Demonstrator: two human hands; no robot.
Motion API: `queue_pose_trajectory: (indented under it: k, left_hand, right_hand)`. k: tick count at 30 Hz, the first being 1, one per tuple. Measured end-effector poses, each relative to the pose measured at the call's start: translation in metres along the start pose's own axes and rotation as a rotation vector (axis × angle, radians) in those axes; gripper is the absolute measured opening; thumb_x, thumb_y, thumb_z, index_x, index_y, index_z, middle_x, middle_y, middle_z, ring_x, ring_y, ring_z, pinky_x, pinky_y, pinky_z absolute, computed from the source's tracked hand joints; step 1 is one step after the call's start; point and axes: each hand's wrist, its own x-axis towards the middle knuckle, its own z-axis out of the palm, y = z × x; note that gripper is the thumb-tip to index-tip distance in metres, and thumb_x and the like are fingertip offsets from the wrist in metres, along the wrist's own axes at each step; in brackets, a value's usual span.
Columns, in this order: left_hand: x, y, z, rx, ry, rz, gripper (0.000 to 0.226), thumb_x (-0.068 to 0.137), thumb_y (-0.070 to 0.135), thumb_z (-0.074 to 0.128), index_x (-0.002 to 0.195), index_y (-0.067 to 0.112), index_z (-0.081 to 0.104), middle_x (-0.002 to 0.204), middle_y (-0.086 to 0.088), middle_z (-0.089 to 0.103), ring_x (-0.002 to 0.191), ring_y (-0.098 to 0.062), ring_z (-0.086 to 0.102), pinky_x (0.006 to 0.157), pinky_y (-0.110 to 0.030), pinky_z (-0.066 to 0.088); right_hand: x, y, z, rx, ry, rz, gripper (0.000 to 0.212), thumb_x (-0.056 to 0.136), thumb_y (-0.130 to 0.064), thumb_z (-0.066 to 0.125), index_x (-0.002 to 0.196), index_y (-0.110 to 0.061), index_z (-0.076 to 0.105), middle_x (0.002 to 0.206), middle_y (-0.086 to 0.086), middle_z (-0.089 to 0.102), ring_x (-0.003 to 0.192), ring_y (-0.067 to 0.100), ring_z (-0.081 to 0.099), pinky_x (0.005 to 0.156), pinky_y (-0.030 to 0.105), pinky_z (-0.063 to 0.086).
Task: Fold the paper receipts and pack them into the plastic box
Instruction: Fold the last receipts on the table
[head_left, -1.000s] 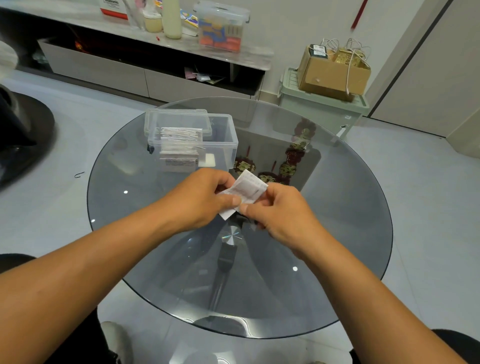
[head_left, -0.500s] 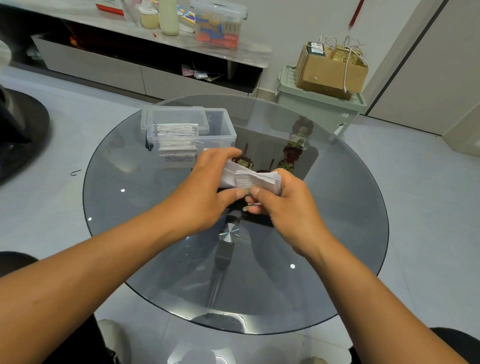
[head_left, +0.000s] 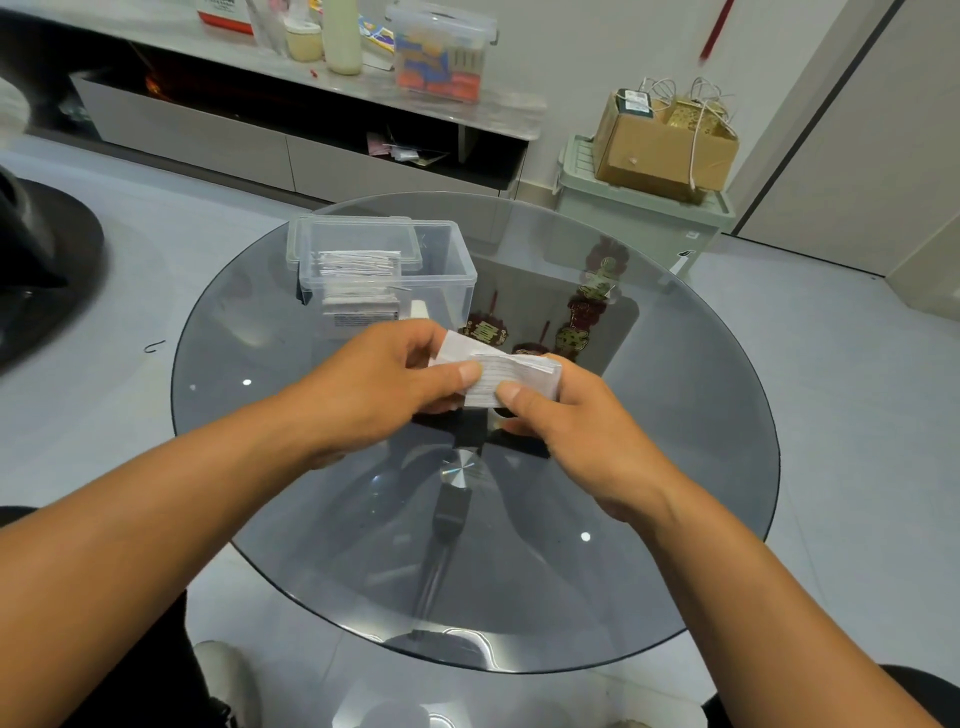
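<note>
A white paper receipt (head_left: 506, 371), folded into a small thick strip, is held above the middle of the round glass table (head_left: 675, 415). My left hand (head_left: 384, 379) pinches its left end with thumb on top. My right hand (head_left: 566, 426) pinches its right end, thumb on the near edge. Behind the hands stands the clear plastic box (head_left: 447, 270), open at the top, with a stack of folded receipts (head_left: 361, 283) upright in its left half. The box's right half holds only a small white piece.
The box's clear lid (head_left: 301, 244) leans behind it. Beyond the table are a low cabinet (head_left: 208, 135) with bottles and a container, and a green bin (head_left: 634, 218) carrying a cardboard box. A dark chair base (head_left: 47, 260) is at left.
The receipt went from a flatter tilted sheet to a tighter horizontal fold. Both hands lifted slightly toward the box and kept their pinch on it.
</note>
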Motion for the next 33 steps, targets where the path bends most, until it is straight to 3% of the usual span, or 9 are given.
queue_pose_trajectory:
  k: [4, 8, 11, 14, 19, 22, 24, 30, 33]
  left_hand:
    - [0.003, -0.003, 0.006, -0.051, 0.045, 0.058, 0.014, 0.099, 0.01, 0.061, 0.112, 0.007, 0.063, 0.103, -0.006, 0.077, 0.086, -0.01, 0.073, 0.075, -0.02, 0.06]
    - [0.003, -0.01, 0.016, -0.014, -0.01, 0.159, 0.035, 0.105, 0.008, 0.048, 0.137, 0.025, 0.047, 0.115, -0.001, 0.073, 0.104, -0.015, 0.071, 0.089, -0.029, 0.059]
    - [0.001, -0.016, 0.02, 0.046, -0.07, 0.208, 0.048, 0.107, 0.016, 0.046, 0.15, 0.034, 0.033, 0.122, 0.009, 0.07, 0.114, -0.009, 0.066, 0.102, -0.033, 0.052]
    - [0.004, -0.021, 0.023, 0.16, -0.048, 0.25, 0.04, 0.107, 0.022, 0.048, 0.144, 0.035, 0.039, 0.124, 0.012, 0.066, 0.119, -0.007, 0.061, 0.107, -0.04, 0.046]
    - [0.011, -0.024, 0.02, 0.529, 0.042, 0.288, 0.004, 0.104, 0.031, 0.051, 0.107, 0.034, 0.05, 0.099, 0.007, 0.058, 0.094, -0.011, 0.055, 0.083, -0.04, 0.05]
    - [0.014, -0.029, 0.023, 0.845, 0.056, 0.331, 0.013, 0.105, 0.036, 0.046, 0.095, 0.028, 0.044, 0.093, 0.009, 0.048, 0.094, -0.017, 0.044, 0.08, -0.037, 0.038]
    - [0.015, -0.031, 0.025, 0.919, 0.067, 0.375, 0.013, 0.105, 0.038, 0.044, 0.096, 0.028, 0.042, 0.093, 0.011, 0.045, 0.09, -0.015, 0.039, 0.079, -0.035, 0.032]
    - [0.016, -0.028, 0.017, 0.898, 0.115, 0.491, 0.011, 0.1, 0.042, 0.05, 0.1, 0.032, 0.051, 0.094, 0.012, 0.053, 0.092, -0.016, 0.046, 0.088, -0.038, 0.041]
    - [0.014, -0.017, 0.003, 1.062, 0.149, 0.678, 0.041, 0.092, 0.057, 0.055, 0.117, 0.025, 0.061, 0.113, 0.007, 0.06, 0.106, -0.019, 0.051, 0.094, -0.036, 0.04]
  right_hand:
    - [0.0, -0.001, 0.001, 0.068, 0.004, -0.001, 0.017, 0.106, -0.022, 0.055, 0.121, -0.024, 0.063, 0.118, -0.003, 0.073, 0.108, 0.012, 0.071, 0.083, 0.027, 0.06]
    - [-0.004, 0.0, 0.006, 0.014, 0.062, -0.08, 0.014, 0.109, -0.03, 0.046, 0.121, -0.028, 0.055, 0.119, -0.006, 0.07, 0.108, 0.01, 0.068, 0.081, 0.03, 0.058]
    - [-0.007, 0.003, 0.009, 0.007, 0.055, -0.135, 0.035, 0.11, -0.034, 0.042, 0.144, -0.042, 0.04, 0.135, -0.011, 0.059, 0.113, 0.005, 0.065, 0.091, 0.031, 0.058]
    - [-0.009, 0.007, 0.011, -0.087, 0.04, -0.182, 0.054, 0.11, -0.034, 0.043, 0.157, -0.047, 0.022, 0.148, -0.015, 0.049, 0.126, 0.001, 0.056, 0.107, 0.031, 0.05]
    - [-0.007, 0.009, 0.002, -0.59, 0.258, -0.415, 0.04, 0.104, -0.021, 0.059, 0.143, -0.029, 0.055, 0.128, -0.008, 0.066, 0.114, 0.013, 0.06, 0.098, 0.041, 0.051]
    - [-0.005, 0.007, 0.002, -1.071, 0.151, -0.382, 0.026, 0.109, -0.027, 0.044, 0.131, -0.025, 0.058, 0.115, -0.001, 0.065, 0.105, 0.027, 0.055, 0.089, 0.045, 0.044]
    - [-0.003, 0.008, 0.006, -1.104, 0.105, -0.307, 0.027, 0.11, -0.031, 0.037, 0.129, -0.023, 0.055, 0.113, 0.0, 0.059, 0.102, 0.027, 0.05, 0.088, 0.043, 0.041]
    - [0.001, 0.011, -0.003, -1.111, 0.204, -0.504, 0.04, 0.102, -0.044, 0.04, 0.098, -0.019, 0.072, 0.087, -0.001, 0.057, 0.079, 0.022, 0.048, 0.068, 0.04, 0.045]
    - [-0.002, 0.01, -0.004, -0.994, 0.186, -0.463, 0.034, 0.102, -0.043, 0.046, 0.101, -0.022, 0.073, 0.088, -0.003, 0.057, 0.078, 0.02, 0.055, 0.063, 0.045, 0.052]
